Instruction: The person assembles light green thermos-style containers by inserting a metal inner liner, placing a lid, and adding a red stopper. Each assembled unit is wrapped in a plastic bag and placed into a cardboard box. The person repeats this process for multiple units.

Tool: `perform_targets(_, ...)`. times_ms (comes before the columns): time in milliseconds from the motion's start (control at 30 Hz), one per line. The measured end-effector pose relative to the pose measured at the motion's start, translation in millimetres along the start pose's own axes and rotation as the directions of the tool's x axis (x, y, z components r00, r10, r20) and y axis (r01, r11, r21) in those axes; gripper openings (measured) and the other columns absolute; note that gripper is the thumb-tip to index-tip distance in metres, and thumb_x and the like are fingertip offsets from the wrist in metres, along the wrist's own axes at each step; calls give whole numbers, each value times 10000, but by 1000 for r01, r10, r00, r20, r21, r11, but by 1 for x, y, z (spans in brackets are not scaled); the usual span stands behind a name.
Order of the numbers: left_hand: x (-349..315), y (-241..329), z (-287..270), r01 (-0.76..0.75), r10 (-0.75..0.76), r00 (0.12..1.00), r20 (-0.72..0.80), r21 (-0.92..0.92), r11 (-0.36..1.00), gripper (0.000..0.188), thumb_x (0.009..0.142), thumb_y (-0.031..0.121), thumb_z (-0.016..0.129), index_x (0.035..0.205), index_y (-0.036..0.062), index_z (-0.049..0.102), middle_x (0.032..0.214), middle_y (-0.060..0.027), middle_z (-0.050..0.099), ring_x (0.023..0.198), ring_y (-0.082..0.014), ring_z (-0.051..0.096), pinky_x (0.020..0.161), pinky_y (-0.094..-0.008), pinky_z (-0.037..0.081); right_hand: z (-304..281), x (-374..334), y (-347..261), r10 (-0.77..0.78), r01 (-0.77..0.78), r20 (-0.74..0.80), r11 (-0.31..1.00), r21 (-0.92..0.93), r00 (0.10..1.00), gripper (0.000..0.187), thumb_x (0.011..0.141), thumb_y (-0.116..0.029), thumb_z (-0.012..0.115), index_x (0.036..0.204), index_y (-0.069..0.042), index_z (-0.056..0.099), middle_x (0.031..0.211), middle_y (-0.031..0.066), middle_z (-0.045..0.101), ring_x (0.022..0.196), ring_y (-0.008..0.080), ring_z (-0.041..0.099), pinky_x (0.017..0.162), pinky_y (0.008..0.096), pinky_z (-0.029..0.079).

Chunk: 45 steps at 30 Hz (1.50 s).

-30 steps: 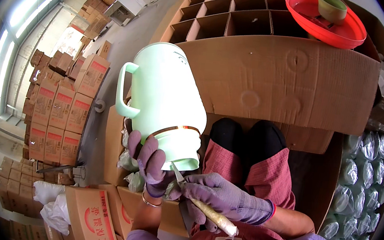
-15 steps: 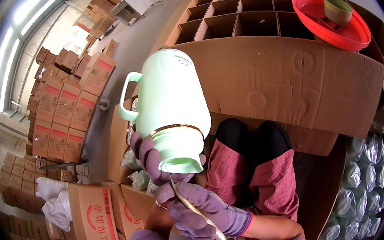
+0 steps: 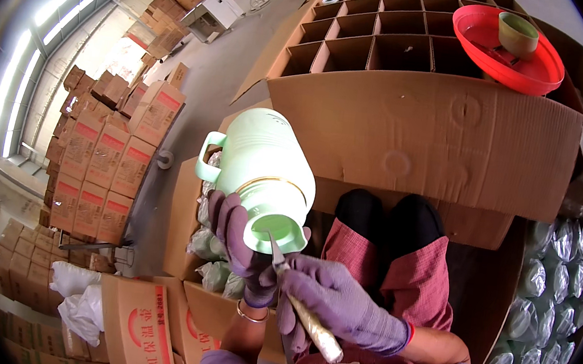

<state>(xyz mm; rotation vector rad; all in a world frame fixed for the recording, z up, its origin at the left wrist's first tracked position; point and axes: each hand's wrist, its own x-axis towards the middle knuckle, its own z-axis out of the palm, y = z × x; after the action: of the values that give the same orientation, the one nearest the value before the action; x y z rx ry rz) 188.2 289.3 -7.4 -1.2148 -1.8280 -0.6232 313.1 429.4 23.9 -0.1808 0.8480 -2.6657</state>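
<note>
A mint-green vacuum jug [image 3: 270, 151] with a side handle and a thin gold band lies tilted in front of me, its open mouth turned toward me. My left hand [image 3: 234, 236], in a purple glove, is wrapped around the jug's neck from below and the left. A knife [image 3: 313, 330] with a taped, pale handle is gripped in my gloved right hand [image 3: 346, 305]. Its narrow blade points up into the jug's mouth, with the tip near the inner rim; I cannot tell whether it touches.
A large divided carton [image 3: 410, 134] stands ahead, with a red basin [image 3: 554, 85] and a green cup [image 3: 517, 36] on it. Plastic-wrapped items [image 3: 545, 308] fill a carton on the right. Printed cartons [image 3: 137, 329] stand at lower left, and stacked boxes [image 3: 95, 161] farther off.
The jug has come lower and turned, so its mouth faces me more. The knife has moved from the rim's left side to the mouth opening, and my right hand has shifted slightly right.
</note>
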Motion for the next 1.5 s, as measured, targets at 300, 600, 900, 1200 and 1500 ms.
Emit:
perform_targets(300,0,-14,10,-80,91,991,-94,110,991,529,1024,492,365,1288,43,454,1306,-185,506,1240,-458,443,1062,-596,345,10,0,-33,9,-57,-121,914,-401,993,325,1042,-241,417,1046,45,573,724,111,628,550,161,638,505,300,538)
perform_targets(600,7,0,-2,78,-84,996,43,118,990,761,715,279,859,1297,-18,468,1321,-172,499,1258,-427,447,1062,-529,372,-10,1,-13,-408,119,204,-225,-967,890,211,943,-205,589,906,-11,514,574,140,582,522,310,629,451,415,464)
perform_targets(900,22,-14,-20,524,-524,844,113,-376,764,975,684,434,839,1424,-26,401,1394,-168,485,1293,-319,472,1098,-482,377,-64,-48,-127,-816,-361,-69,-176,-916,574,217,889,-167,655,1057,-32,626,764,189,632,729,364,644,598,420,515)
perform_targets(1200,-6,-21,41,-29,-745,541,392,-876,-481,642,985,388,487,1503,50,315,1515,-111,400,1386,-285,391,1173,-468,281,-123,-48,-265,-733,-590,388,-680,-434,559,427,900,-315,664,1218,-43,578,1101,214,601,1038,375,599,844,474,509)
perform_targets(1500,-73,0,20,874,-446,376,812,-471,-121,866,893,639,571,1388,-58,431,1363,-134,515,1270,-230,489,1119,-380,341,-112,-27,-55,-636,49,320,-405,-913,703,358,755,-222,782,1055,-51,688,949,102,617,892,315,591,841,424,484)
